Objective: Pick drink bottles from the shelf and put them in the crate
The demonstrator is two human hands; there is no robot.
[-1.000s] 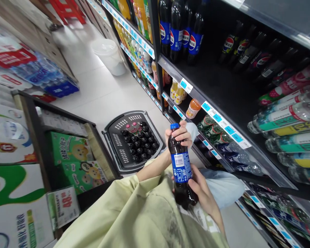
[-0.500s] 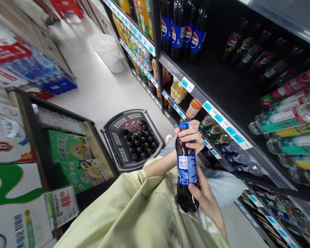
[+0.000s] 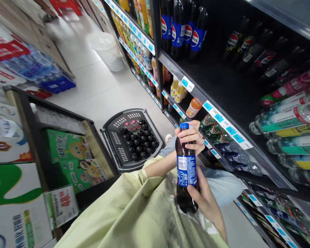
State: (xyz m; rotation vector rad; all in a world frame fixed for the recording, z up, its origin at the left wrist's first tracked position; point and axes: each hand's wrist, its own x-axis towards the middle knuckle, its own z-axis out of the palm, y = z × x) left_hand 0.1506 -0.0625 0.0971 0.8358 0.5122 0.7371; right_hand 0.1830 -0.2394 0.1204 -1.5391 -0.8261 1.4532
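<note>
I hold a dark cola bottle (image 3: 186, 168) with a blue cap and blue label upright in front of my chest. My left hand (image 3: 193, 136) is closed round its neck just under the cap. My right hand (image 3: 204, 198) is wrapped round the lower body of the bottle from behind. On the floor beyond the bottle stands a grey shopping basket (image 3: 116, 144) with several dark-capped bottles packed in it. The drinks shelf (image 3: 222, 120) with blue price tags runs just to the right of my hands.
Cola bottles (image 3: 179, 31) stand on the upper shelf, and water bottles (image 3: 281, 120) lie on their sides at the right. A white bucket (image 3: 105, 48) stands down the aisle. Cartons in a dark rack (image 3: 67, 151) are at the left, near my knee (image 3: 222, 186).
The bottle and both hands have shifted a little to the right and up since a second ago. Both grips are unchanged.
</note>
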